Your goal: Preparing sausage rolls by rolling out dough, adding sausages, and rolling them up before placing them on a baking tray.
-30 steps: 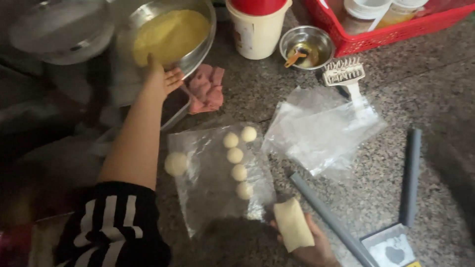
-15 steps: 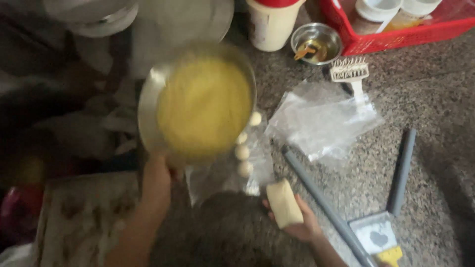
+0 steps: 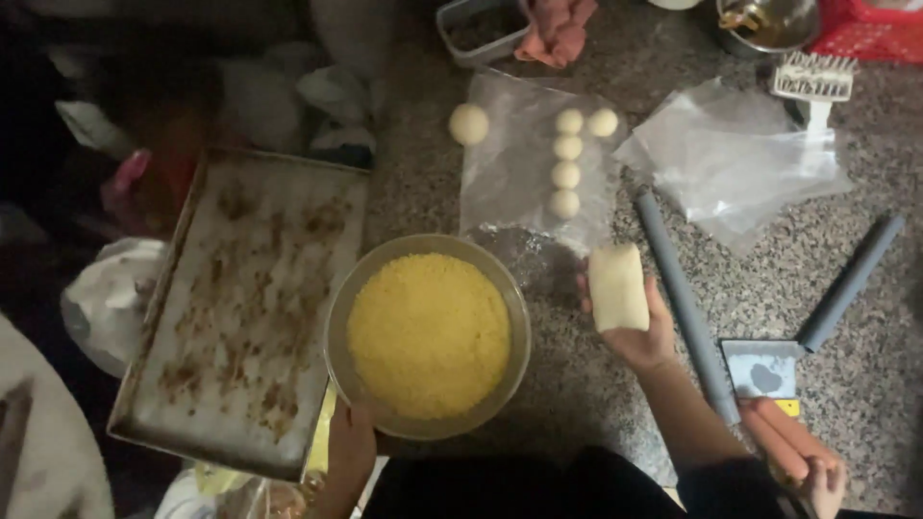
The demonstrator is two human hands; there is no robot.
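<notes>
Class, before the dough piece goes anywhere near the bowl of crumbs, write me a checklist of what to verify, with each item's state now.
1. Right hand grips the dough piece: ok.
2. Left hand supports the crumb bowl at its near rim: ok.
3. Bowl resting flat on the counter: cannot tell.
4. Crumbs fill the bowl: ok.
5. Baking tray clean: not ok, brown residue.
6. Dough balls clear of the bowl: ok.

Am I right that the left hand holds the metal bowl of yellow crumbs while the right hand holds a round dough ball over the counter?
Not quite. In the head view the right hand holds a pale rectangular block of dough, not a round ball; the dough balls lie on the plastic sheet. The left hand does hold the metal bowl of yellow crumbs.
</notes>
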